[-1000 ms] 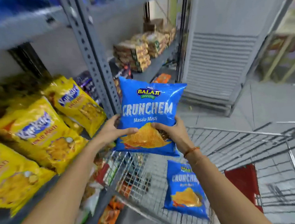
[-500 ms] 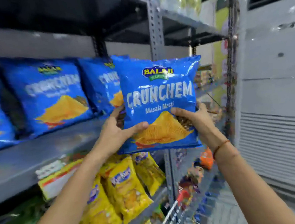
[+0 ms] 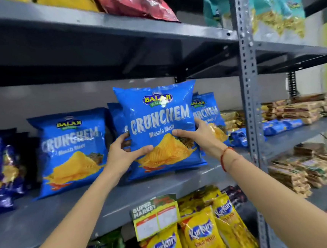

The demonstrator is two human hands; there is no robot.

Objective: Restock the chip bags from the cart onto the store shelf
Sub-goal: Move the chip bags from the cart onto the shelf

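1. We grip one blue Crunchem bag point(image 3: 160, 128) upright, left hand point(image 3: 122, 154) and right hand point(image 3: 197, 133) clasped on its lower sides; its bottom edge sits at or just above the grey shelf point(image 3: 110, 201).
2. Matching bags point(image 3: 72, 149) already stand beside and behind it. Cart out of view; remaining stock unknown.
3. Metal racking, perforated upright point(image 3: 250, 96), yellow Kurkure packs point(image 3: 201, 231) below.
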